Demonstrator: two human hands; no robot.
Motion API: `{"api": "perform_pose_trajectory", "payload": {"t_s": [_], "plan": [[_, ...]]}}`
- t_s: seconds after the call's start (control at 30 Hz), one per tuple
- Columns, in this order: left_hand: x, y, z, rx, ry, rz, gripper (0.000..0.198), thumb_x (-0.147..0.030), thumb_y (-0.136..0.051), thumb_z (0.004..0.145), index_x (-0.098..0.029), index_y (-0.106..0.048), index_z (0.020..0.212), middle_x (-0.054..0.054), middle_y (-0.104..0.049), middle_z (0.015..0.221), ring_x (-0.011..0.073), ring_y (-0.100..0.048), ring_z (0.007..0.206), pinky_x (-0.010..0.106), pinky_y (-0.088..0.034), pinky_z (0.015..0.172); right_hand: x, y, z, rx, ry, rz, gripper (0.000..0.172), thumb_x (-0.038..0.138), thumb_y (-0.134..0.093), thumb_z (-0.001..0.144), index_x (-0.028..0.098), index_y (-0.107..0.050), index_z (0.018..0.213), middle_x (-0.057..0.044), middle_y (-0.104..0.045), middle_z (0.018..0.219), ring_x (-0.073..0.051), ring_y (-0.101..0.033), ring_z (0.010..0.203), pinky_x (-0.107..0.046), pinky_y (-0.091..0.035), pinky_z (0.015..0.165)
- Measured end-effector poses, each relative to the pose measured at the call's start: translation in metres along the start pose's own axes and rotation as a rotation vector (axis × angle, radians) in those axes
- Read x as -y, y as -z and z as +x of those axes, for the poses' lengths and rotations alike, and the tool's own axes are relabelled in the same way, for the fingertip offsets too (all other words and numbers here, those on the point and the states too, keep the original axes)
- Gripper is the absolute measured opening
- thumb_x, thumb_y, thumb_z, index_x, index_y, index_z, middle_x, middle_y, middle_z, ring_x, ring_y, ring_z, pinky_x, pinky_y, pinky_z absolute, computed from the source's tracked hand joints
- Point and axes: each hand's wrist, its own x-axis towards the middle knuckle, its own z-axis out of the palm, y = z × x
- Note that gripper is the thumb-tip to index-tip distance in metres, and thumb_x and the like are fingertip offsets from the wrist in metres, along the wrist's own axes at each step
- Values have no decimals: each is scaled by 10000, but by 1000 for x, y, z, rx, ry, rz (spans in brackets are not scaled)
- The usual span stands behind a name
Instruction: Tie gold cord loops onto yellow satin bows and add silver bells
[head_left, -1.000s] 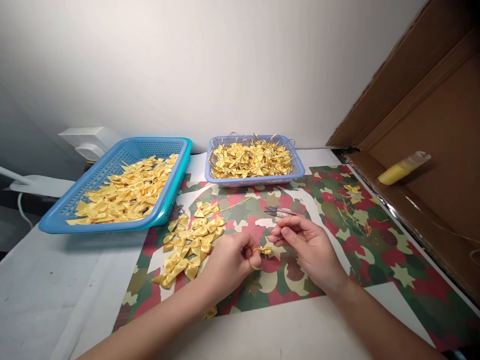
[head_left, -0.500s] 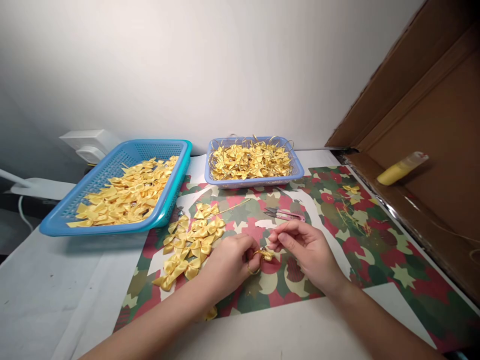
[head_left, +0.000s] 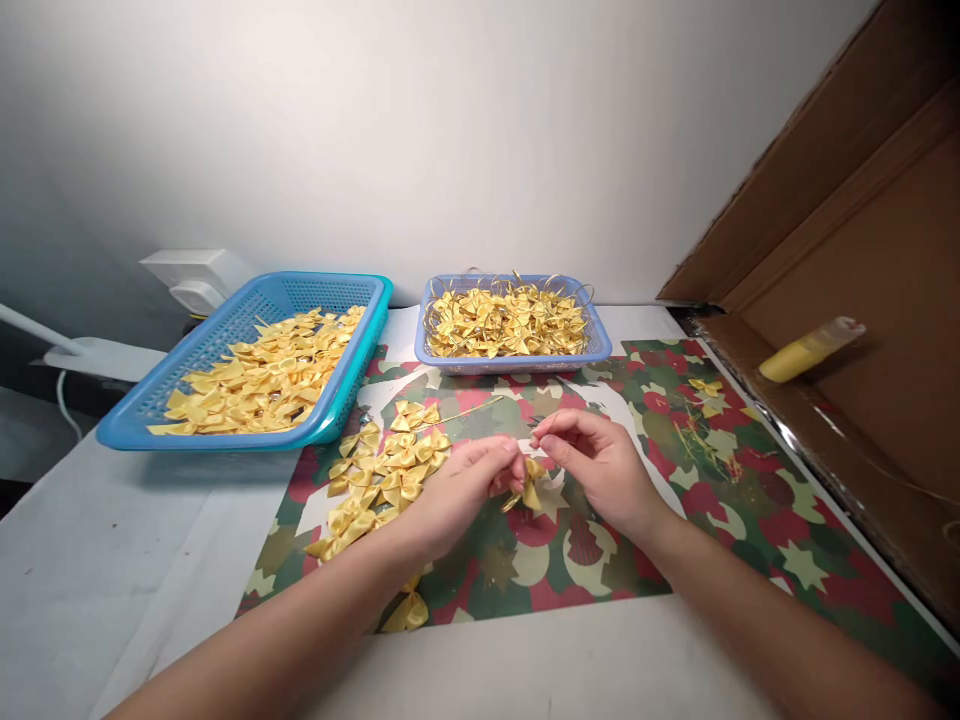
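- While the left hand (head_left: 457,490) and right hand (head_left: 600,465) meet above the patterned paper mat (head_left: 712,500), the fingers of both are pinched shut on one small yellow satin bow (head_left: 531,490), held just off the desk (head_left: 112,580).
- Best handled, I judge, with a tight pinch near the knot and an even pull from both sides so the bow doesn't twist.
- Long axis looks slanted, low end toward the left hand; too small to be sure.
- Pile of loose bows (head_left: 390,470) lies just left of the left hand.

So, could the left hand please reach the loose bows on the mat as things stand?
Probably yes: the loose bows lie just beside the left hand, nothing between. It is pinching a bow with the right hand, though, so it would need to let go.
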Motion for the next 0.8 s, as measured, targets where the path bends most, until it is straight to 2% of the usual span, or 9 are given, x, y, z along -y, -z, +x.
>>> {"api": "perform_pose_trajectory", "payload": {"t_s": [0.07,0.2,0.33,0.5,0.63,0.73,0.8], "plan": [[12,0,6,-113,28,-236,375,-474,-598,831,-170,-544,620,-19,-504,612,112,-469,592,241,-417,604,-8,0,1,12,29,-57,140,343,-660,836,213,-708,810,-20,-687,765,-147,-628,688,-255,-513,587],[21,5,8,-179,68,-442,306,-436,-775,692,-153,-664,723,-7,-615,661,117,-562,643,242,-458,652,-16,-2,2,80,145,-190,118,269,-625,873,219,-717,818,-32,-698,792,-156,-625,704,-275,-484,605],[24,8,7,-228,80,-441,286,-339,-849,640,-158,-733,830,23,-722,767,126,-631,713,242,-479,693,-17,-1,6,99,238,-242,110,196,-625,866,225,-723,822,-15,-698,735,-139,-597,640,-263,-446,558],[28,8,6,-222,49,-443,314,-208,-862,625,-190,-740,914,2,-734,789,124,-661,719,231,-491,670,-17,3,9,97,254,-242,131,176,-627,868,241,-739,847,-9,-717,745,-142,-616,658,-259,-453,559],[32,9,6,-232,77,-455,357,-186,-849,627,-196,-744,968,15,-745,855,109,-651,725,221,-499,688,-18,5,10,119,273,-295,131,174,-637,864,240,-749,847,-16,-714,746,-145,-620,652,-264,-460,559],[34,11,6,-226,71,-359,400,-195,-797,683,-223,-728,1076,36,-744,1000,114,-643,729,250,-515,709,-19,7,12,102,269,-318,125,198,-632,872,238,-745,839,-22,-705,753,-147,-616,643,-265,-461,546],[33,11,4,-222,34,-190,399,-194,-727,746,-232,-709,1143,52,-735,1067,133,-645,743,271,-522,704,-20,7,13,73,253,-313,131,197,-624,875,244,-740,837,-26,-706,785,-158,-632,695,-271,-480,579]]}}
